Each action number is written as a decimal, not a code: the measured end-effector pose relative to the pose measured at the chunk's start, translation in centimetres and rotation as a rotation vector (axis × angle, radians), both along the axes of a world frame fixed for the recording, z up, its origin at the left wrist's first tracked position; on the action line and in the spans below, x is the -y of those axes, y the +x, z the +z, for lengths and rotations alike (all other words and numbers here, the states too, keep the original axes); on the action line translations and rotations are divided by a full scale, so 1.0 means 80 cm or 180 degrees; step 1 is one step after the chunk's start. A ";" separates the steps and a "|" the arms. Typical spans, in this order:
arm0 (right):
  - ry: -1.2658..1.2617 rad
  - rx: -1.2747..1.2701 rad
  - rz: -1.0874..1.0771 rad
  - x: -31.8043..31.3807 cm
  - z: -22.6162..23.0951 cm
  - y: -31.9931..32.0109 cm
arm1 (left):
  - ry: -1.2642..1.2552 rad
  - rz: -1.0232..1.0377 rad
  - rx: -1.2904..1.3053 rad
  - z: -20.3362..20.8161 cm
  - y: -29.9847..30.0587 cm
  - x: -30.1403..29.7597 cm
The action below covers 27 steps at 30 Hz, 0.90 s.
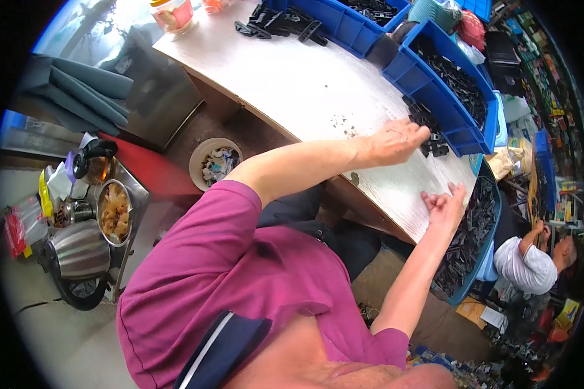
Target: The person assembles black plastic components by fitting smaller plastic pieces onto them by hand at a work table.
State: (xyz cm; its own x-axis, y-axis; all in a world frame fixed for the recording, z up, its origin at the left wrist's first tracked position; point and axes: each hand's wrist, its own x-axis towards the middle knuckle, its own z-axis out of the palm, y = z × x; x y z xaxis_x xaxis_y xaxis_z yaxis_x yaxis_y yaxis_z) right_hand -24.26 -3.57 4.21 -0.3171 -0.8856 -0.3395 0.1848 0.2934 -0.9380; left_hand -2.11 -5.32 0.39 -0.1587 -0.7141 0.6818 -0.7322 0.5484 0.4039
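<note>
My left hand (399,141) is over the white table (292,78), its fingers drawn together. Whatever they hold, if anything, is hidden. Right beside its fingertips lie loose black plastic parts (435,144), along the foot of a blue bin (428,87) full of similar parts. Lower down, at the table's right edge, my right hand (446,206) is palm up with fingers apart and partly curled, and nothing shows in it. Just beyond that hand, a large teal-rimmed tub (483,256) holds a heap of black parts.
Another blue bin (344,26) and a pile of black parts (282,24) are at the table's far end. A waste bucket (204,152) stands left of the table. A steel kettle (81,249) and a bowl of food (115,212) are further left. A person in white (529,266) works at right.
</note>
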 end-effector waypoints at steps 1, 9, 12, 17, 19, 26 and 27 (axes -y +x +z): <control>0.0003 0.0018 0.0036 -0.002 -0.001 0.018 | -0.0002 -0.0069 -0.0040 0.001 -0.003 -0.006; 0.0041 -0.0408 0.1366 -0.020 0.000 0.091 | 0.0056 -0.0679 -0.0320 0.010 -0.004 -0.045; -0.0141 -0.0425 0.1348 -0.023 -0.013 0.088 | 0.0059 -0.0774 -0.0303 0.011 -0.004 -0.050; -0.0372 -0.0020 0.1087 -0.042 -0.017 0.094 | 0.1065 0.1088 0.0649 0.050 0.067 -0.073; -0.0281 0.0074 0.1101 -0.044 -0.007 0.100 | -0.1159 0.1437 -0.0169 -0.010 0.194 -0.030; -0.0244 0.0106 0.0855 -0.042 -0.004 0.101 | 0.0206 0.2775 0.0813 -0.020 0.424 -0.051; -0.0245 0.0091 0.0872 -0.042 -0.004 0.103 | 0.0454 0.2452 0.0730 -0.017 0.427 -0.052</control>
State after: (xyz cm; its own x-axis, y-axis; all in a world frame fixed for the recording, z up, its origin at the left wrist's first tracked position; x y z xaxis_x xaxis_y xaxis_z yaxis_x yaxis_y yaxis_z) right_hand -16.02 -0.23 3.91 -0.0537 -0.9605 -0.2732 0.1352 0.2641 -0.9550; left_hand 32.05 -1.13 -0.98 0.2877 -0.7574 0.5862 -0.9558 -0.1881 0.2260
